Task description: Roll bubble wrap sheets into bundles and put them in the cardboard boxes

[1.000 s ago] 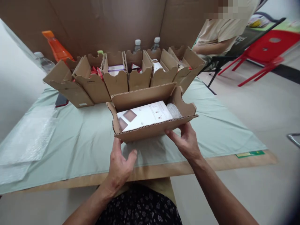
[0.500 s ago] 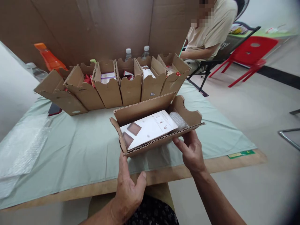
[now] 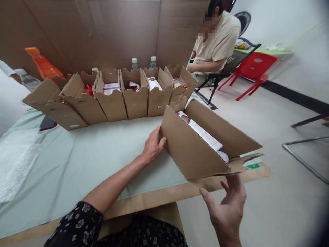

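Just changed: open-topped corrugated box (image 3: pixel 197 147) has swung round. Half a sec ago its long side faced the wearer; now the R end is angled down toward the near R corner of the bench (image 3: pixel 154 203), near wall tipped up to view. Means contents show less: white printed carton (image 3: pixel 205 133) is now a narrow strip, w/ clear plastic item (image 3: pixel 223 156) by the lower end.

L hand (image 3: pixel 154 145) clamped on box's L edge, thumb by near wall, some fingertips hidden. R hand (image 3: pixel 230 206) has thumb spread off, fingers at/under the R end; can't tell if they bear weight. Hands well apart, box between. Can't tell if box rests on bench.

Materials: box = stiff brown board, flat walls, raw fluted edges, ragged R end. Row of six cardboard boxes (image 3: pixel 136 103) behind, wavy-cut rims. Pale green cloth (image 3: pixel 102 147) soft, creased; bubble wrap (image 3: pixel 17 168) far L, dimpled, see-through.
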The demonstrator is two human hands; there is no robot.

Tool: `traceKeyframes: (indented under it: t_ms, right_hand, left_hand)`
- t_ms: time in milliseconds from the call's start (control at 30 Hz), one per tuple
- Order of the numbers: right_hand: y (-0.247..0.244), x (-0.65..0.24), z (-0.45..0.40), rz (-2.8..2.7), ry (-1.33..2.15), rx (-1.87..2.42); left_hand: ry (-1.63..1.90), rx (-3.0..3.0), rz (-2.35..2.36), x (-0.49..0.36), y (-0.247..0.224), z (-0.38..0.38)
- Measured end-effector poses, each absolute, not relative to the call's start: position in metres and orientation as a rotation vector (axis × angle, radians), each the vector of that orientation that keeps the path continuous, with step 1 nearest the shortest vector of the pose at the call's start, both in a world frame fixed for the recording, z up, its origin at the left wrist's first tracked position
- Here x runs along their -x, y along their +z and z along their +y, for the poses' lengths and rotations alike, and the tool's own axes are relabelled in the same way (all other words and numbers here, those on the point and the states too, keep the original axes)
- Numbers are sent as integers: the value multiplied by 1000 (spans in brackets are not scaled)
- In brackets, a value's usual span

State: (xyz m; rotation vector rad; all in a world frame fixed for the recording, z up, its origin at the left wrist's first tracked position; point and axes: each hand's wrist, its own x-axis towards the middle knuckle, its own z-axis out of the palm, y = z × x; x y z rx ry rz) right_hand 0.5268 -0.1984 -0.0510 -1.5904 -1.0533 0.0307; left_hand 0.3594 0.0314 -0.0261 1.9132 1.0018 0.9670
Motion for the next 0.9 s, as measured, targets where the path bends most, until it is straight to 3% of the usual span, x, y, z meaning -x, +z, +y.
traceKeyframes:
  t_ms: [167, 300, 600, 900]
  right_hand:
    - [-46, -550, -159, -991, 149, 1565]
    - [-46, -555, -138, -971, 211, 1495]
    - [-40, -586, -143, -984, -67, 1519]
    - [-22, -674, -108, -783, -208, 1703]
  left_hand:
    - [873, -2084, 1051, -366, -58, 10]
    - [691, -2218, 1046, -362, -56, 5]
    - [347, -2433, 926, -366, -35, 4]
    - [399, -2465, 958, -369, -41, 1]
